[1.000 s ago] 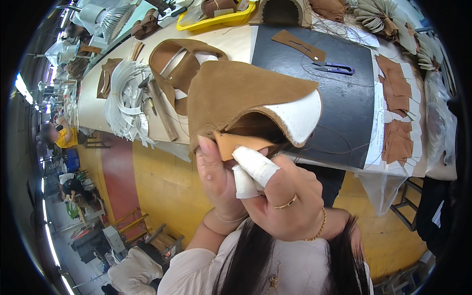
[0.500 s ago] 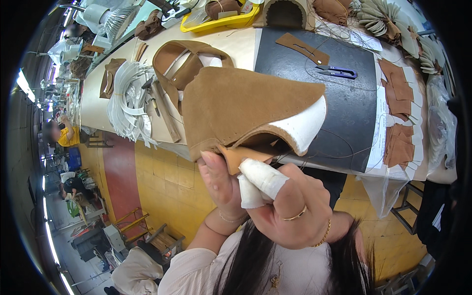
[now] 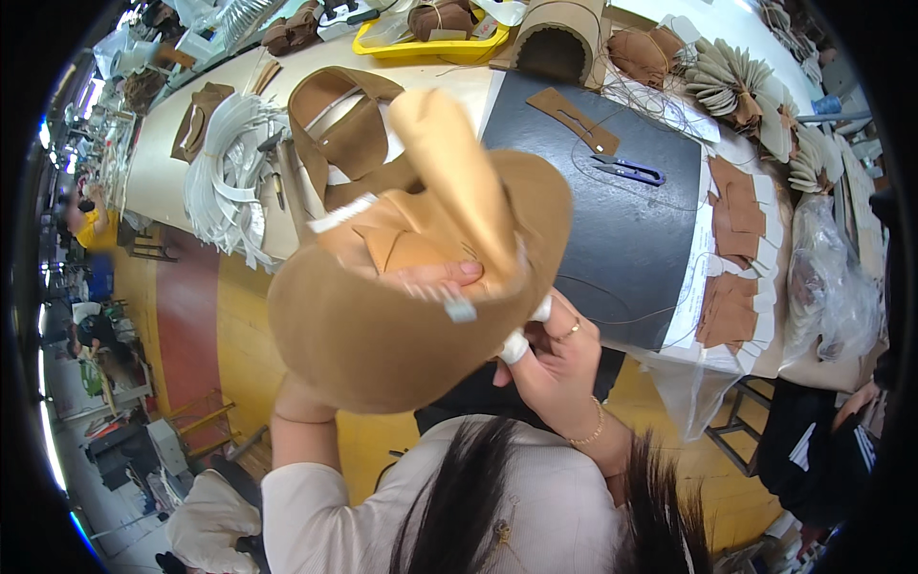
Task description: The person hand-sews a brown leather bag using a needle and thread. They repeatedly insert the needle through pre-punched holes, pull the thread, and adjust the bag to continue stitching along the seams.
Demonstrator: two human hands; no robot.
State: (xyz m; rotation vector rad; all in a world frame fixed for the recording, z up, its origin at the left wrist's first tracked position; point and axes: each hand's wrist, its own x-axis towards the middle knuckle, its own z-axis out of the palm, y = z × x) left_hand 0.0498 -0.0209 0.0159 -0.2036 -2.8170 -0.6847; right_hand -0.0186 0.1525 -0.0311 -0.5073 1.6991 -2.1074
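A brown suede bag (image 3: 382, 335) with a tan leather lining (image 3: 469, 191) is held up in front of me, tilted, its open mouth facing up. The lining bulges out of the mouth, slightly smeared by motion. My left hand (image 3: 445, 275) grips the bag from its left side; a finger lies over the lining inside, and the rest of the hand is hidden behind the suede. White wraps cover fingertips of my right hand (image 3: 559, 368), which pinches the bag's lower right edge.
Behind the bag lies a second brown suede piece (image 3: 339, 120) on the table, beside white curved strips (image 3: 229, 182) and a hammer (image 3: 273, 143). A black mat (image 3: 631, 258) carries blue thread snips (image 3: 628, 170) and a brown strap piece (image 3: 574, 120). A yellow tray (image 3: 435, 46) stands farther back.
The bag has turned over, so its lining and mouth now show instead of the suede side. My left hand has moved inside it; my right hand has shifted to its lower right edge.
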